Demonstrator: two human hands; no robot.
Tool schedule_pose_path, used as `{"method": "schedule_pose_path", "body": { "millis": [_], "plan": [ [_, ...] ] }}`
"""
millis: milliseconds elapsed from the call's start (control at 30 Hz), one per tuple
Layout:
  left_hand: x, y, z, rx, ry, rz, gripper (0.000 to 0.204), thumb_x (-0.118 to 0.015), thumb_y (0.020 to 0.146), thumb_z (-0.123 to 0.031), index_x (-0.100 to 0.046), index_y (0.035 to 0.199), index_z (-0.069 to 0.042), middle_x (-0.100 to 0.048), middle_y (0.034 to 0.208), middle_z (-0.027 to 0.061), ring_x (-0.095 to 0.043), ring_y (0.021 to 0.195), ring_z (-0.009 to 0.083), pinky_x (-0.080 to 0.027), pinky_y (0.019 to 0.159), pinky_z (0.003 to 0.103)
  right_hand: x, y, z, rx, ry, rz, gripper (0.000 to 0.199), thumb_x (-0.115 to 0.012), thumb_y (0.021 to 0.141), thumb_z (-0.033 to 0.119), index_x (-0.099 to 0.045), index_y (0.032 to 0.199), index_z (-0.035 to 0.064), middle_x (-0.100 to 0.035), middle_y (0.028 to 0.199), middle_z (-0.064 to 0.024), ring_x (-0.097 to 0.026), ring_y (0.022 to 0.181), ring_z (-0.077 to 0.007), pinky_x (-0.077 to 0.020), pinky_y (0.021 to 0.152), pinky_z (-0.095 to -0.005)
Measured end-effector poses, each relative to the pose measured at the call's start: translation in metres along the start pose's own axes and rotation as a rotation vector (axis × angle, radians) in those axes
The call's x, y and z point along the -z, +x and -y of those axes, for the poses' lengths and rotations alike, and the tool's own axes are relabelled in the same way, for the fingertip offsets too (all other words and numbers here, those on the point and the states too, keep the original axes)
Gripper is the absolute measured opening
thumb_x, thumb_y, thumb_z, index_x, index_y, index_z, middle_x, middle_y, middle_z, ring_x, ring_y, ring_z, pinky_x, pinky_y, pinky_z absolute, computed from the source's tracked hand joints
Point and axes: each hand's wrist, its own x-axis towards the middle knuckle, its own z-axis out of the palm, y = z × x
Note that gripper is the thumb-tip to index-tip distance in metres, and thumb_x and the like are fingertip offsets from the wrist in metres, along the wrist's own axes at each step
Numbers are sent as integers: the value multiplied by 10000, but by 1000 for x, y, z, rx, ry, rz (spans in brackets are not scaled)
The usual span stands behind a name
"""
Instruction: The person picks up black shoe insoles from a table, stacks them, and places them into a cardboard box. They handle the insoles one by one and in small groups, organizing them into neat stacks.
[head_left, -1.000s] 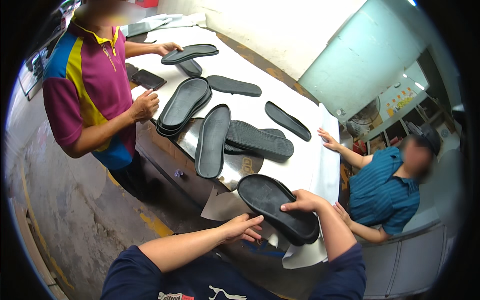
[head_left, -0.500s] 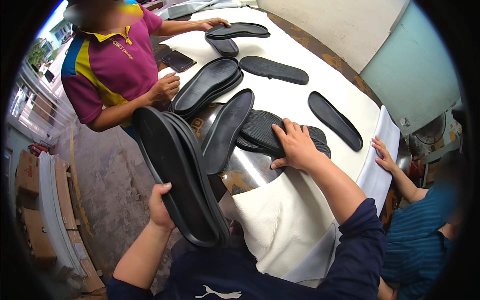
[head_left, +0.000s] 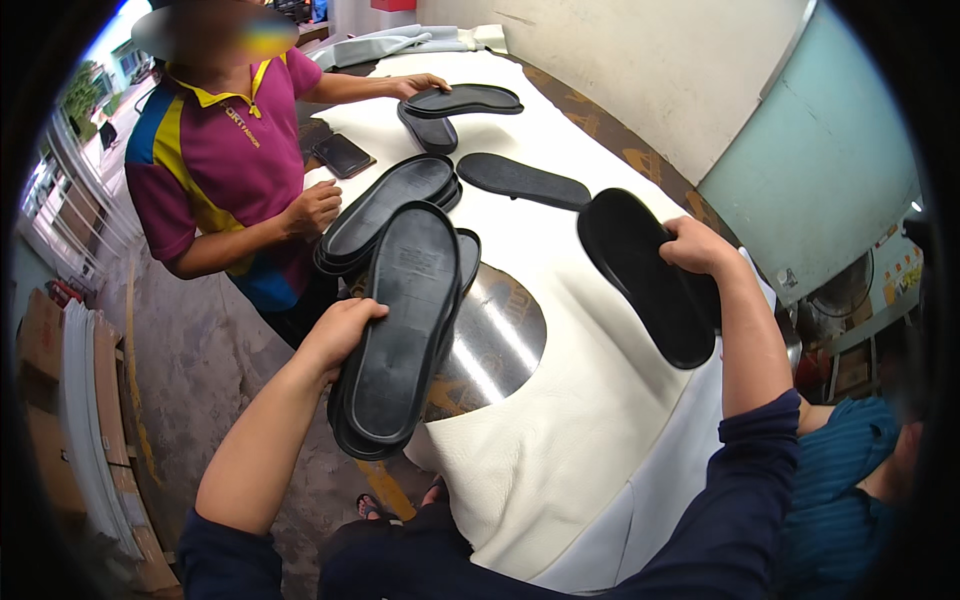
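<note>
The worktop (head_left: pixel 560 400), under a white sheet, now shows a bare metal patch at 6 o'clock. The left hand (head_left: pixel 340 335) has lowered its sole stack (head_left: pixel 400 330) there, fingers clamped on its edge. The right hand (head_left: pixel 695 245) has lifted a single sole (head_left: pixel 640 275) at 3 o'clock, fingers clamped; collecting appears to continue.

Left hand (head_left: pixel 338 335) gripping a stack of black shoe soles (head_left: pixel 400 330) at the near left edge of the table (head_left: pixel 560 420). Right hand (head_left: pixel 695 245) clasping a black sole (head_left: pixel 640 275) above the white sheet (head_left: pixel 560 440). Co-worker's hand (head_left: pixel 312 208) touching a second stack (head_left: pixel 385 208) at the left edge.
</note>
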Motion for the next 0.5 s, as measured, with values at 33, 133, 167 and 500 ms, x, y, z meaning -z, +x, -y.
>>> {"method": "schedule_pose_path", "body": {
  "millis": [33, 133, 167, 500],
  "plan": [
    [-11, 8, -5, 5, 199, -30, 411, -618, 909, -266, -632, 1115, 90, -705, 889, 160, -728, 748, 264, -606, 702, 369, 3, 20, -16, -113, 4, 47, 332, -663, 732, 131, -741, 1028, 3, -741, 947, -207, -710, 853, -289, -543, 789, -394],
    [-34, 17, -14, -45, 867, -230, 803, -637, 820, -510, -575, 1383, 59, -315, 1552, 312, -439, 1377, 422, -453, 1083, 467, -39, 53, -55, -192, 292, 47, 389, -726, 768, 198, -729, 1064, -56, -749, 961, -175, -715, 865, -291, -547, 821, -392],
    [-43, 15, -11, -98, 1012, -340, 802, -652, 819, -511, -582, 1367, 70, -415, 1503, 303, -489, 1345, 408, -455, 1080, 419, -55, 55, -67, -269, 447, 35, 414, -744, 784, 224, -725, 1070, -75, -751, 973, -175, -719, 873, -294, -550, 827, -390],
    [-20, -15, 30, -411, 745, -118, 599, -737, 826, -461, -677, 1117, 59, -604, 1254, 237, -610, 1169, 359, -486, 968, 428, -73, -14, -32, -22, 400, -124, 400, -716, 810, 169, -697, 1102, -104, -749, 957, -192, -722, 881, -269, -558, 831, -401]
  ]
}}
